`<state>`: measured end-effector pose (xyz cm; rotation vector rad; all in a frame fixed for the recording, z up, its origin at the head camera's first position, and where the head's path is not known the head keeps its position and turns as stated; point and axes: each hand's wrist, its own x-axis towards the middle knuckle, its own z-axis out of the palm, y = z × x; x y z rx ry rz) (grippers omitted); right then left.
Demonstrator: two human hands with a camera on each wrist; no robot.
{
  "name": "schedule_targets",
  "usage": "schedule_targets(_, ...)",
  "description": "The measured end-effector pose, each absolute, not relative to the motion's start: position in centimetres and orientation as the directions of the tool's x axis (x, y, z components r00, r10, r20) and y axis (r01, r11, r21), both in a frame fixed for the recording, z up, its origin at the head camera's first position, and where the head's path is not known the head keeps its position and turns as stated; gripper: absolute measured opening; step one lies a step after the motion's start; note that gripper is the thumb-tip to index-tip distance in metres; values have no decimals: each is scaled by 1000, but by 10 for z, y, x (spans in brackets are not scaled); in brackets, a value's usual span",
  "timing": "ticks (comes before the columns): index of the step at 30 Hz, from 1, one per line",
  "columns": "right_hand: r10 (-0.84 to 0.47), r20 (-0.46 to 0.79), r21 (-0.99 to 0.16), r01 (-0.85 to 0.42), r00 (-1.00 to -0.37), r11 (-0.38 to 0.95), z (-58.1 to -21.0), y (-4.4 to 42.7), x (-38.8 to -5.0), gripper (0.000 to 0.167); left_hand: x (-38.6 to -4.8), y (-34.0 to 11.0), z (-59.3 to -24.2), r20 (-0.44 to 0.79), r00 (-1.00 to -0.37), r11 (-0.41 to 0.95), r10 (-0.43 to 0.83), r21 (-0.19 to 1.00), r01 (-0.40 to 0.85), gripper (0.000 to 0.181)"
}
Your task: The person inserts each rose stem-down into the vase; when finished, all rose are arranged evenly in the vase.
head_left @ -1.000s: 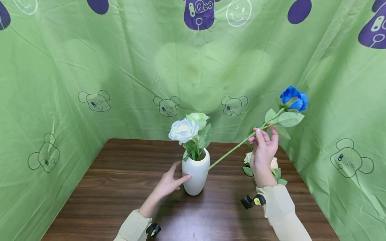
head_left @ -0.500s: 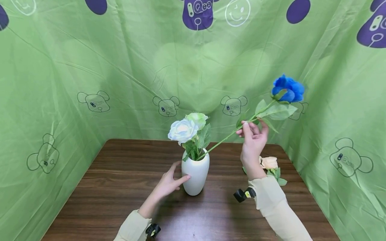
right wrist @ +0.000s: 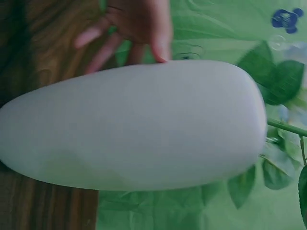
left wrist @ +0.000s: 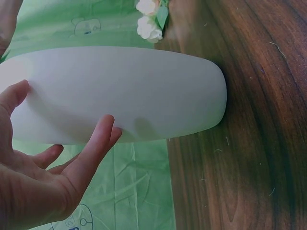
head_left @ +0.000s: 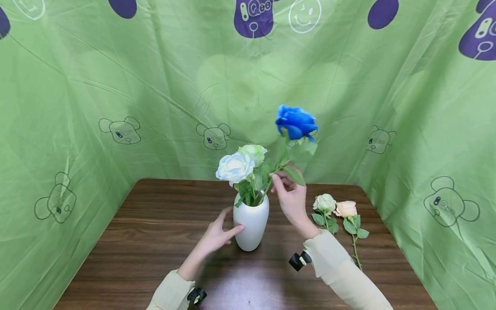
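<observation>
Blue rose [head_left: 296,122] tilted at the mouth of the white vase [head_left: 251,228]
Your right grip [head_left: 290,197] pinches the rose; your left grip [head_left: 215,235], fingers loosely spread, touches the vase.

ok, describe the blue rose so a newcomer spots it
On the brown wooden table stands a white vase. At its upper right, the right hand pinches the blue rose. It is vivid blue and reaches highest, unlike the pale blue rose and light green flower in the vase.

The head camera peers forward and down over the left hand [head_left: 217,236] and right hand [head_left: 291,200]; wrist cameras [head_left: 296,261], close behind each, share the vase [head_left: 251,228].
</observation>
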<state>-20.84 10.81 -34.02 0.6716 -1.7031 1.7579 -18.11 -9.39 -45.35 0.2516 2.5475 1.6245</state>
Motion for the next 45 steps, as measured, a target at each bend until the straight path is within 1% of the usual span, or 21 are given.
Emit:
schedule_targets(4, -10, 711, -695, -704, -703, 146, -356, 103, -212, 29, -182, -94, -454, 2, -980, 406, 198, 910, 84, 74)
schedule_targets(8, -49, 706, -674, -691, -707, 263, -376, 101, -219, 29, -182, -94, -454, 1, -979, 407, 205, 909, 86, 76)
schedule_targets(9, -61, 709, -665, -695, -702, 274, -379, 101, -219, 28, -181, -94, -454, 1, -978, 407, 208, 909, 87, 76)
schedule_targets(12, -84, 688, -675, -678, -721, 293, -373, 98, -210, 25, -181, -95, -453, -2, -977, 403, 213, 911, 86, 77)
schedule_targets(16, -116, 645, -695, -643, -755, 320, -373, 98, -207, 22, -182, -95, -452, -6, -976, 391, 216, 917, 81, 75)
schedule_targets(19, -135, 649, -676, -649, -748, 349, -383, 99, -215, 19, -182, -95, -452, -8, -978, 404, 208, 911, 78, 75)
schedule_targets(23, -139, 667, -652, -663, -733, 369, -382, 93, -215, 16, -181, -95, -453, -7, -980, 422, 199, 903, 80, 76)
schedule_targets(27, -135, 665, -637, -652, -735, 411, -379, 88, -213, 14, -181, -95, -452, -7, -979, 414, 203, 907, 79, 75)
schedule_targets(34, -111, 606, -596, -543, -788, 591, -374, 87, -207, 12, -182, -95, -453, -1, -978, 398, 211, 913, 85, 73)
schedule_targets(40, -115, 535, -593, -469, -837, 654, -370, 90, -206, 11, -182, -95, -454, -10, -978, 402, 208, 912, 76, 73)
schedule_targets(45, -131, 499, -565, -436, -857, 701, -370, 90, -207, 10, -182, -95, -455, -8, -978, 403, 210, 912, 79, 73)
